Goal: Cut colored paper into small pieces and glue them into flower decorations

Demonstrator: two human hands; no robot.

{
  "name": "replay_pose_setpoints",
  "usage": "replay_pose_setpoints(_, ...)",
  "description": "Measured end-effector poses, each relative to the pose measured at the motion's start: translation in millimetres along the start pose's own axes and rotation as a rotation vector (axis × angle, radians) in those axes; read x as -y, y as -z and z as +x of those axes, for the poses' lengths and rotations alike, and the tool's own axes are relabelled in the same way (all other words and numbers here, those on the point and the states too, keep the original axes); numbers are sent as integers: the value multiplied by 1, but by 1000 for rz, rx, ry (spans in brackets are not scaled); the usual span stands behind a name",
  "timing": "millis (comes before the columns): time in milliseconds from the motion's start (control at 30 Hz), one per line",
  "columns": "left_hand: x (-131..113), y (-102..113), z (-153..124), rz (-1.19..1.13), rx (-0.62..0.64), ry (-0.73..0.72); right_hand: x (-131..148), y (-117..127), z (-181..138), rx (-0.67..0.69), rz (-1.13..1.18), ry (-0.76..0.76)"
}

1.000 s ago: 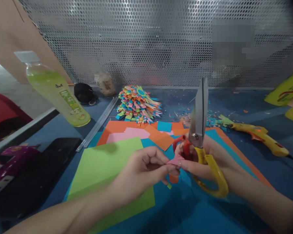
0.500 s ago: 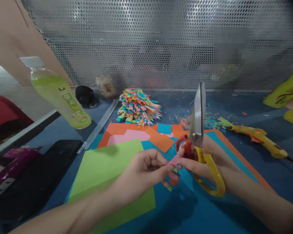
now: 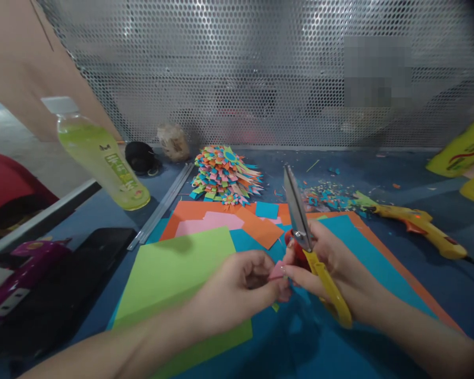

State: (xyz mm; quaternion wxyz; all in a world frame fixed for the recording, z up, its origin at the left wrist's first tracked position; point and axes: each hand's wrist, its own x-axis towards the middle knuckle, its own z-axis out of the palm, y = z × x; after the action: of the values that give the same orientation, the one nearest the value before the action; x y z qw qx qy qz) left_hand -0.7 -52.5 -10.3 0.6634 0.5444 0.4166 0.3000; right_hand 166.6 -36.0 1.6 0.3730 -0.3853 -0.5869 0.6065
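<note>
A small piece of pink paper (image 3: 277,270) is pinched between my two hands above the blue sheet (image 3: 288,347). My left hand (image 3: 240,287) is closed on its left side, with a bit of green paper showing under the fingers. The thumb and forefinger of my right hand (image 3: 319,268) grip its right side. Also in my right hand are scissors (image 3: 300,223) with red and yellow handles, blades pointing up and away. The pink paper is partly hidden by the fingers. A large green sheet (image 3: 174,273) lies under my left forearm.
Behind the sheets stands a pile of folded paper flowers (image 3: 225,173), with paper scraps (image 3: 332,195) to its right. A yellow glue gun (image 3: 422,226) lies at right. A drink bottle (image 3: 102,158), clear strips (image 3: 161,205) and a black phone-like slab (image 3: 90,273) are at left.
The scissors have tipped to the left and lower in my right hand. Both hands have drawn closer around the pink paper, and the orange bit below them is now hidden.
</note>
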Motion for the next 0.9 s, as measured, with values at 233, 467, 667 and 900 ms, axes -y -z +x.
replay_pose_setpoints(233,0,0,1,0,25,-47,-2,-1,-1,-42,32,-12)
replay_pose_setpoints(467,3,2,-1,35,-20,-3,0,1,0,-80,-105,-13)
replay_pose_setpoints(667,5,-1,-1,19,-74,14,-4,4,1,-81,-144,-17)
replay_pose_setpoints(900,-1,-1,-4,85,-107,-39,-4,5,3,-50,-109,0)
